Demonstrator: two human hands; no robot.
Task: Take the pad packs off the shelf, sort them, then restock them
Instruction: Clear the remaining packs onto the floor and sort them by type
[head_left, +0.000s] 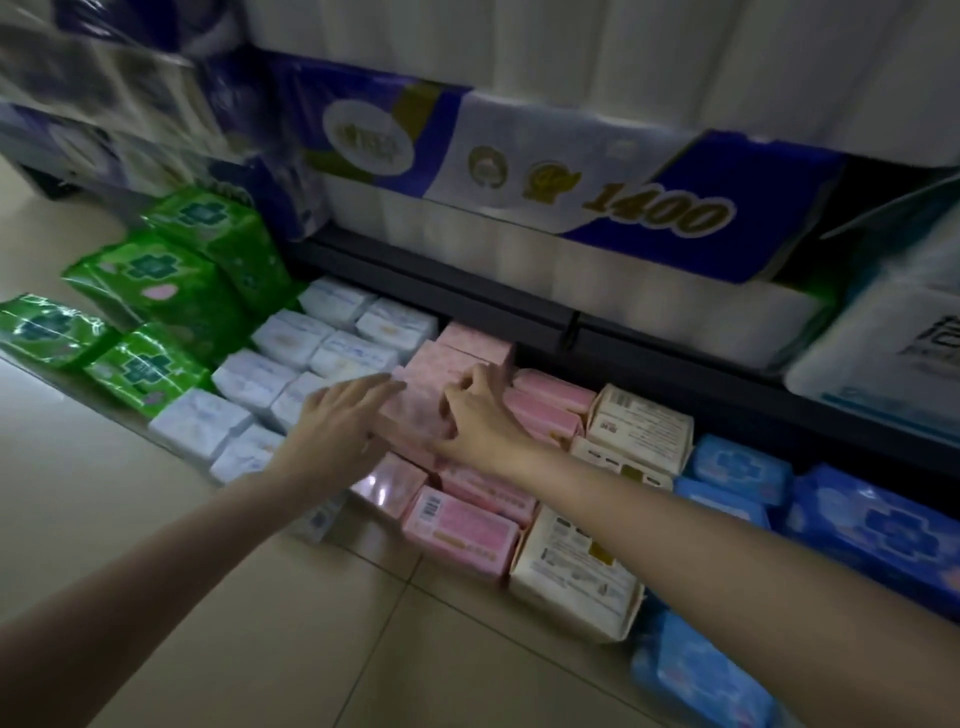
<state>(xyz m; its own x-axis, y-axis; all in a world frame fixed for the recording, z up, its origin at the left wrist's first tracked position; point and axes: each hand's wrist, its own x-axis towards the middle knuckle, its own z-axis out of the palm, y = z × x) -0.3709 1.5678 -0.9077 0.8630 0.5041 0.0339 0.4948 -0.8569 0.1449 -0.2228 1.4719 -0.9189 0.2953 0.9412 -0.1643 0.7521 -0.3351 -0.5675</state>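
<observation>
Dim, bluish indoor light. Glare spots gleam on the glossy pink plastic-wrapped pad pack (382, 486); above it and leftward, wrapped tissue rolls smear with motion blur. Frame edges bow from wide-angle distortion.

Glossy plastic film wraps the green packs (150, 291); the pink packs (460, 535) look smooth, the floor tiles (249, 623) glazed.

Pad packs (462, 525) lie grouped by colour on the floor.
</observation>
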